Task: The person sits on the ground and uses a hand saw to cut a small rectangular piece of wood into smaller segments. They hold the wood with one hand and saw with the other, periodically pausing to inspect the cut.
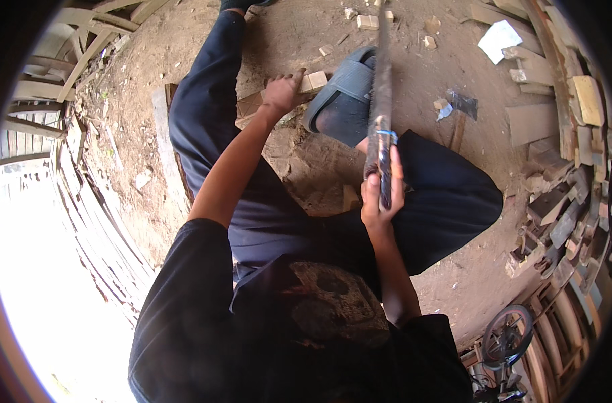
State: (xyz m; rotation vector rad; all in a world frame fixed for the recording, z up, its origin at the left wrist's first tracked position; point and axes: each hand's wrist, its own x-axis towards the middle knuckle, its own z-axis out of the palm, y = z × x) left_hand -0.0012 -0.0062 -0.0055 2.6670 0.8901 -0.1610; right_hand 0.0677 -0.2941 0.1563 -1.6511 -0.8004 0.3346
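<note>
Up ahead, my left hand (281,92) is closed over a short light-brown piece of wood (313,82) low to the ground, which shows on both sides of it. My fingers lie over its far side, partly hidden. In my right hand (381,198) is the dark handle of a long, narrow-looking tool (381,74). Its blade points away from me and is seen nearly edge-on, so I cannot tell whether it is a saw or a machete. A blue band (387,133) circles it just beyond my fingers. A grey-blue sandal (346,91) on my foot is beside the wood's right end.
Small wood blocks (368,22) and scraps lie on the dirt floor ahead. A plank (163,134) lies left of my leg. Stacked offcuts (568,208) line the right side, with a wheel (507,336) at lower right. White paper (500,41) lies at upper right.
</note>
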